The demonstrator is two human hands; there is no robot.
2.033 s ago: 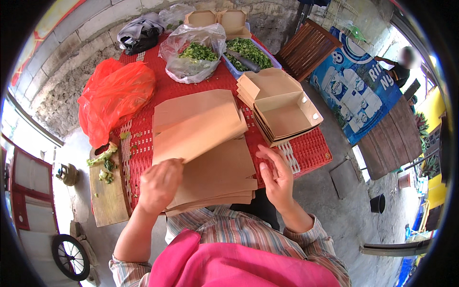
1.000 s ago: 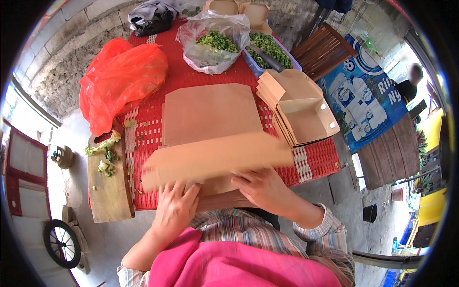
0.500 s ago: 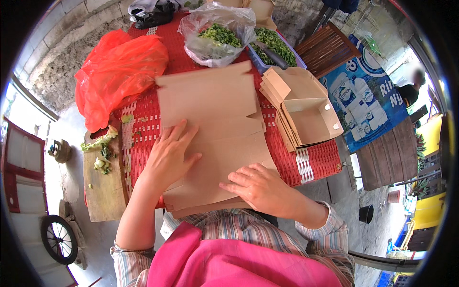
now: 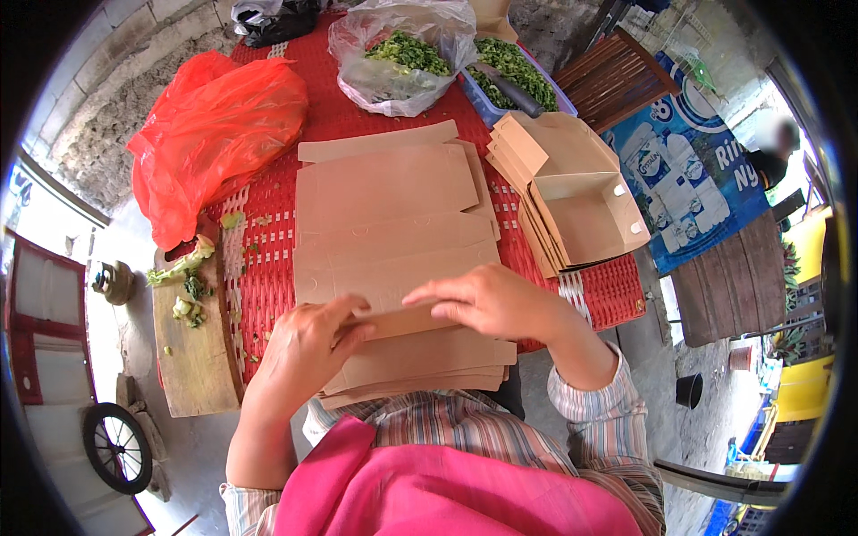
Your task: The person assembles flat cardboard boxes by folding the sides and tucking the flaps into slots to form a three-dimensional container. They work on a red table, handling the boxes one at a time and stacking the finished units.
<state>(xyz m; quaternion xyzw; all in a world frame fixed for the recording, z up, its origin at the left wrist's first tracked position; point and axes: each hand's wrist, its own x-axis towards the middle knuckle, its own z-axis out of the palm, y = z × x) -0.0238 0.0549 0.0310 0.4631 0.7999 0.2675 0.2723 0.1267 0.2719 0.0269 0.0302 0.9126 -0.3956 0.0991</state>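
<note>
Near flap (image 4: 407, 322) of the cardboard sheet (image 4: 384, 241) is rising, left hand (image 4: 308, 347) and right hand (image 4: 492, 304) shifting to it on the counter (image 4: 313, 89). Seeming light, stiff; edges suiting grip. Right fingers lying open; left curling, grip blurred, can't tell.

Place: looked like a small food stall | chopped greens (image 4: 514, 67) filled a blue tub (image 4: 478, 102) | cutting board (image 4: 192, 371) held vegetable scraps (image 4: 189, 309) | cardboard boxes (image 4: 585, 221) stood stacked | gas cylinder (image 4: 113, 282) stood nearby

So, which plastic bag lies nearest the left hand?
The crumpled red bag on the left; the clear bag of chopped greens and the black bag lie farther from the left hand.
</note>
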